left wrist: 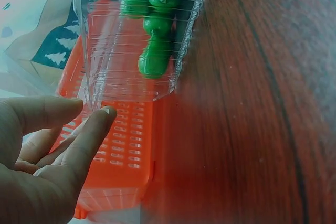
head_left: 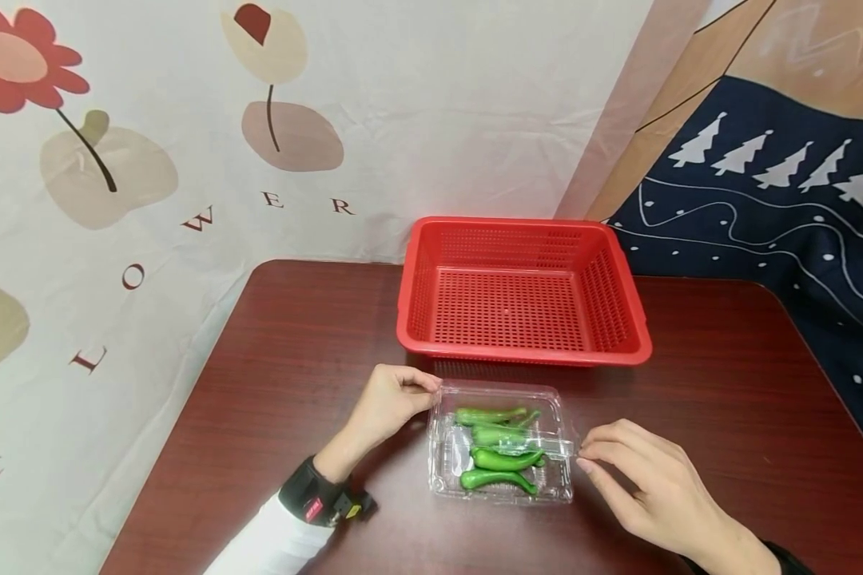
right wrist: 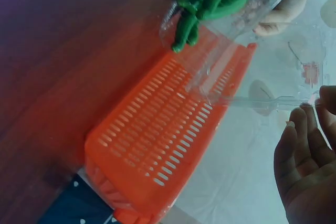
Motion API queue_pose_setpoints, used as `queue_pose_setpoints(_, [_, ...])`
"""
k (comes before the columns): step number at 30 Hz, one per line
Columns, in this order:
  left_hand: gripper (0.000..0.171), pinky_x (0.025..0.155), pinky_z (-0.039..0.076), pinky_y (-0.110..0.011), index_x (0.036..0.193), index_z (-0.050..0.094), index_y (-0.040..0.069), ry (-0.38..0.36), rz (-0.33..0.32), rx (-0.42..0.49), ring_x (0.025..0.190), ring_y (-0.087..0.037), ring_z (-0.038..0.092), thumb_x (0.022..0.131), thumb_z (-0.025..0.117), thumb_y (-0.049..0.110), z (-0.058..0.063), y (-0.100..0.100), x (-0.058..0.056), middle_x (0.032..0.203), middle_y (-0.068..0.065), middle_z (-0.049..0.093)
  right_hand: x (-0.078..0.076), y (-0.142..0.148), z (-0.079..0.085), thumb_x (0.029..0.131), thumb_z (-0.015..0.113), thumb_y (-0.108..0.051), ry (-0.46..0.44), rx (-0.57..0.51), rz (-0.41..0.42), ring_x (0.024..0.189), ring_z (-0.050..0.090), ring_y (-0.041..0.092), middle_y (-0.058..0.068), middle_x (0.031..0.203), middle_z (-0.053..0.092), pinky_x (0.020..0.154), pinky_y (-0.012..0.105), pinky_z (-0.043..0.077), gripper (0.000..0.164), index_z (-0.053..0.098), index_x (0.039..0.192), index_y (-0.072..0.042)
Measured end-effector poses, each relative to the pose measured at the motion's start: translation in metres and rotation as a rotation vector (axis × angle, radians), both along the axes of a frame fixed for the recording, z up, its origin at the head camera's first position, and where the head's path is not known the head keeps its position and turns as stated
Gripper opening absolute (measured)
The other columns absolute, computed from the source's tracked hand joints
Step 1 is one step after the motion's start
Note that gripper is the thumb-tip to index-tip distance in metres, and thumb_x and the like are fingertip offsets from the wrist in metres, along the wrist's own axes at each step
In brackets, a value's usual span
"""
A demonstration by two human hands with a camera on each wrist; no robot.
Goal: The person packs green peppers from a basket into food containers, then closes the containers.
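A clear plastic clamshell box (head_left: 442, 479) lies on the table with several green chili peppers (head_left: 499, 479) inside. Its transparent lid (right wrist: 247, 101) stands partly raised, its edge crossing above the peppers in the head view. At the box's far left corner, my left hand (head_left: 391, 403) pinches the plastic between thumb and finger. On the right, my right hand (head_left: 650, 483) pinches the lid's edge with thumb and fingertips. The left wrist view shows the peppers (left wrist: 155, 59) through the box's side, beyond the left hand (left wrist: 52, 150). My right hand (right wrist: 310, 156) shows at the right wrist view's edge.
Just behind the box stands a red perforated plastic basket (head_left: 525, 354), with nothing visible inside. The dark red wooden table (head_left: 280, 351) extends to both sides. Behind it hang a pale flower-printed cloth (head_left: 417, 104) and a navy cloth with white trees (head_left: 748, 216).
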State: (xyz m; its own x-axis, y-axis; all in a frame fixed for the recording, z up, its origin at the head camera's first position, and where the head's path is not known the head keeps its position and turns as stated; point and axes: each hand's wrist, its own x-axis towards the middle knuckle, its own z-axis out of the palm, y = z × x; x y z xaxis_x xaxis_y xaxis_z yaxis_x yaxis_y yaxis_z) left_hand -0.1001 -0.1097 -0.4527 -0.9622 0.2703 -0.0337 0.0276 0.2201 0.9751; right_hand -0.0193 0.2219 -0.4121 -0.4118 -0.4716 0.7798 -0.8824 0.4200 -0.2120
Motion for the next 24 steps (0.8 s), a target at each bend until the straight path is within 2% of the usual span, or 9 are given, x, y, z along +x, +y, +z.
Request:
queue_pose_setpoints(7, [0.01,0.074,0.065,-0.028,0.093,0.079,-0.005,0.01,0.008,-0.019,0.093,-0.027,0.078,0.085,0.078,-0.008,-0.001,-0.001,0.001,0.107,-0.018,0.078,0.004,-0.003,-0.004,0.106,0.06,-0.021,0.041,0.025,0.032,0.076,0.06,0.009,-0.001,0.087,0.067,0.061,0.022,0.05,0.028,0.073,0.085,-0.009])
queue_pose_setpoints(10, [0.011,0.068,0.066,-0.032,0.095,0.08,-0.004,0.004,0.005,-0.035,0.086,-0.024,0.078,0.085,0.077,-0.007,0.0,-0.001,0.002,0.106,-0.016,0.078,0.006,-0.005,-0.005,0.105,0.059,-0.019,0.052,0.039,0.059,0.075,0.059,0.009,-0.001,0.087,0.066,0.059,0.022,0.049,0.026,0.072,0.085,-0.009])
queue_pose_setpoints(15, [0.015,0.054,0.063,-0.042,0.1,0.078,-0.005,-0.033,0.005,-0.022,0.07,-0.036,0.075,0.086,0.075,-0.007,-0.001,-0.001,0.004,0.097,-0.015,0.079,0.009,-0.006,-0.009,0.104,0.058,-0.016,0.06,0.071,0.101,0.075,0.058,0.01,-0.001,0.088,0.065,0.058,0.021,0.048,0.025,0.071,0.085,-0.009])
queue_pose_setpoints(19, [0.019,0.051,0.062,-0.047,0.104,0.075,-0.003,-0.046,0.039,-0.006,0.068,-0.042,0.072,0.086,0.07,-0.009,-0.002,-0.004,0.008,0.087,-0.015,0.078,0.01,-0.005,-0.014,0.103,0.057,-0.016,0.064,0.099,0.109,0.076,0.058,0.011,-0.002,0.088,0.065,0.058,0.021,0.048,0.025,0.071,0.084,-0.009])
queue_pose_setpoints(24, [0.018,0.053,0.063,-0.047,0.109,0.068,-0.005,-0.076,0.083,0.035,0.069,-0.035,0.072,0.091,0.07,-0.004,-0.003,-0.009,0.015,0.089,-0.021,0.074,0.01,-0.004,-0.02,0.103,0.056,-0.015,0.051,0.124,0.112,0.075,0.057,0.009,-0.004,0.087,0.063,0.058,0.02,0.047,0.024,0.07,0.083,-0.011])
